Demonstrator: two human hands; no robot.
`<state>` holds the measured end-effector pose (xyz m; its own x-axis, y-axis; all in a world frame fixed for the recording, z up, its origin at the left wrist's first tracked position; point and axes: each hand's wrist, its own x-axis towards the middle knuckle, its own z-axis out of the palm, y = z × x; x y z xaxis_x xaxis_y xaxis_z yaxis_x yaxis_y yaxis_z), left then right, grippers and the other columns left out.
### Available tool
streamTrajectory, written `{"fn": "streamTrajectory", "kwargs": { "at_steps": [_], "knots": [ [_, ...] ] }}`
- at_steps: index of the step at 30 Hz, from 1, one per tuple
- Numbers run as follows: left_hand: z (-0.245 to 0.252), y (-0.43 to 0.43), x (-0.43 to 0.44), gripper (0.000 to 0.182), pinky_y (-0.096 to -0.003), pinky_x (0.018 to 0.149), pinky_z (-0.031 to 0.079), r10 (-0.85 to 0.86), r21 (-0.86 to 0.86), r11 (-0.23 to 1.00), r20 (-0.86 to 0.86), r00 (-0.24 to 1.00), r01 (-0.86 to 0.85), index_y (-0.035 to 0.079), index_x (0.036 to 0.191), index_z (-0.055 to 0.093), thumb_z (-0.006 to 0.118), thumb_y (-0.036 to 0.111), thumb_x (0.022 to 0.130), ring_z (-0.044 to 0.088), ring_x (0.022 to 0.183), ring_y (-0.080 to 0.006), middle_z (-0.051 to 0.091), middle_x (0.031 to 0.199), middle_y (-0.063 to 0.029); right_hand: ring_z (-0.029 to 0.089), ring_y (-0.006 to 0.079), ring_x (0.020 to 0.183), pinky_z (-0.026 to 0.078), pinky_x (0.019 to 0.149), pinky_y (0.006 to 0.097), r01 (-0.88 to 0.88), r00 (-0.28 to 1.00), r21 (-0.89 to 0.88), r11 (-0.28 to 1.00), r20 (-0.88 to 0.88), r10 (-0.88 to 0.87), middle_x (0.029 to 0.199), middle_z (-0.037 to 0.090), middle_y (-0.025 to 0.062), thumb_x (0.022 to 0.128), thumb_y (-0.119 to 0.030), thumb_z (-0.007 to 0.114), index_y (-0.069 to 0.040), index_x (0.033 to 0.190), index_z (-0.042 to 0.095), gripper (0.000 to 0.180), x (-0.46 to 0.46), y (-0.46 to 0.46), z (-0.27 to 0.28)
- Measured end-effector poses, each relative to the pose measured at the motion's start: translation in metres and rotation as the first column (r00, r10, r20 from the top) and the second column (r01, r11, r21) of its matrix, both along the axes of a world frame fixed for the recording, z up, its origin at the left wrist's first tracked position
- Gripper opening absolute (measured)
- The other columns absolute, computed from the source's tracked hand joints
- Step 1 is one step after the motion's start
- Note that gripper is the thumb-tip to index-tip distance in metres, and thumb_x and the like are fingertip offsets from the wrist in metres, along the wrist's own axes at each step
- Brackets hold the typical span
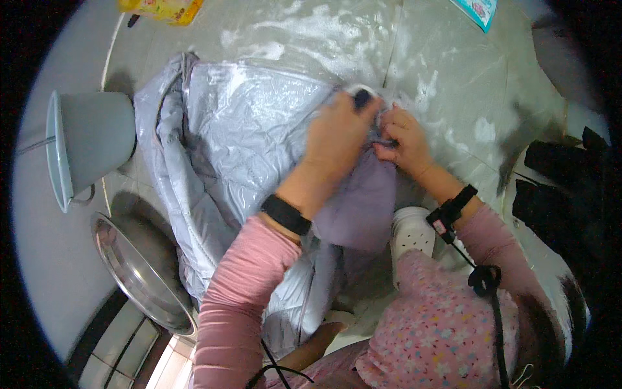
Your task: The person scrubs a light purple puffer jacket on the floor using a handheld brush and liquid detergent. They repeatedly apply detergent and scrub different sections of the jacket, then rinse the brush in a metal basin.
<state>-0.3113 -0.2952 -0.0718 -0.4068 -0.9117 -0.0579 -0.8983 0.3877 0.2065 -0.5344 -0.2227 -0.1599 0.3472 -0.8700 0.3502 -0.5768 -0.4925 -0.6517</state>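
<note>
A wet, pale grey-lavender quilted garment (243,126), probably a padded jacket, lies spread on the tiled floor. My left hand (340,129) is closed around a white and black object (362,97), possibly a scrubbing brush, at the garment's upper right edge. Motion blur and the fingers hide much of that object. Close beside it on the right, my right hand (401,136) pinches the garment's edge between thumb and fingers. A darker purple part of the fabric (364,199) hangs below the hands.
White suds (316,29) streak the floor tiles (457,92). A light blue bucket (97,141) and a steel basin (146,277) stand at left. A yellow packet (165,9) and a turquoise packet (478,12) lie at the top. A white clog (413,231) is near the garment; dark items (554,170) lie at right.
</note>
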Motion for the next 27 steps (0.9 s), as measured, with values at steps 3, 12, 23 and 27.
{"fn": "streamTrajectory", "kwargs": {
  "at_steps": [3,12,23,27],
  "knots": [
    [-0.014,-0.010,0.023,0.058,-0.0446,0.066,0.055,-0.044,0.064,0.997,-0.029,0.999,0.046,0.032,0.131,0.053,0.063,0.008,0.079,0.065,0.080,-0.0372,0.059,0.104,-0.0186,0.059,0.0298,0.106,0.038,0.107,0.0506,-0.074,0.995,0.035,0.997,-0.061,0.076,0.102,0.061,0.0077,0.066,-0.020,0.077,-0.006,0.075,0.051,0.030,-0.009,-0.002,0.001],
    [-0.025,-0.036,0.082,0.060,-0.0465,0.074,0.053,0.223,-0.002,0.975,0.054,0.973,-0.223,0.034,0.134,0.051,0.066,0.018,0.079,0.065,0.086,-0.0375,0.058,0.106,-0.0207,0.057,0.0303,0.110,0.033,0.110,0.0525,-0.168,0.984,0.105,0.980,-0.034,0.172,0.105,0.061,0.0085,0.068,-0.012,0.071,-0.007,0.081,0.055,0.021,-0.024,-0.024,0.012],
    [-0.013,-0.073,0.175,0.076,-0.0469,0.078,0.053,0.344,0.038,0.917,0.429,0.835,-0.398,0.040,0.143,0.037,0.070,0.016,0.079,0.063,0.093,-0.0404,0.058,0.112,-0.0224,0.056,0.0281,0.110,0.031,0.110,0.0490,0.062,0.911,0.285,0.957,-0.407,0.062,0.104,0.064,0.0078,0.076,-0.005,0.060,-0.009,0.093,0.065,0.018,-0.050,-0.032,0.066],
    [-0.010,-0.042,0.124,0.071,-0.0469,0.078,0.053,0.369,0.035,0.920,0.256,0.893,-0.391,0.026,0.144,0.040,0.071,0.021,0.080,0.064,0.093,-0.0404,0.063,0.107,-0.0252,0.055,0.0301,0.112,0.033,0.108,0.0470,0.144,0.835,0.243,0.959,-0.550,0.014,0.106,0.064,0.0100,0.082,-0.023,0.060,-0.011,0.098,0.067,0.022,-0.017,-0.024,0.093]
  ]
}}
